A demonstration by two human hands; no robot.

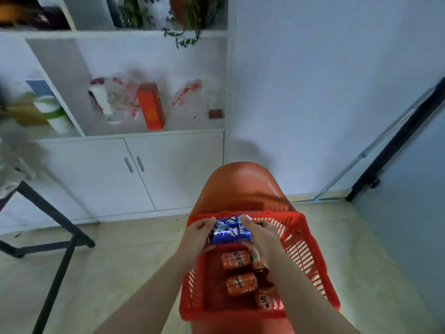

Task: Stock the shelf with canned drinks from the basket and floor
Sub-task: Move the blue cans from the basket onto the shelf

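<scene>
**Blue can held over the basket by both hands**

While the red basket (310,239) sits on an orange-red chair (240,182), both hands hold one blue Pepsi can (230,230) lying sideways above the basket's far end. Left hand (198,235) has its grip clamped on the can's left end, with fingers curled over the top edge; right hand (258,233) has its grip clamped on the right end. Four orange cans (237,260) lie on their sides on the basket floor, nearer than the blue one, two on the left and two partly hidden under the right forearm. Far and to the left stands a white shelf (130,132) above closed cabinet doors; an orange carton (151,106) and some blurred packets rest on it. A black frame (60,237) stands on the floor at the left
</scene>
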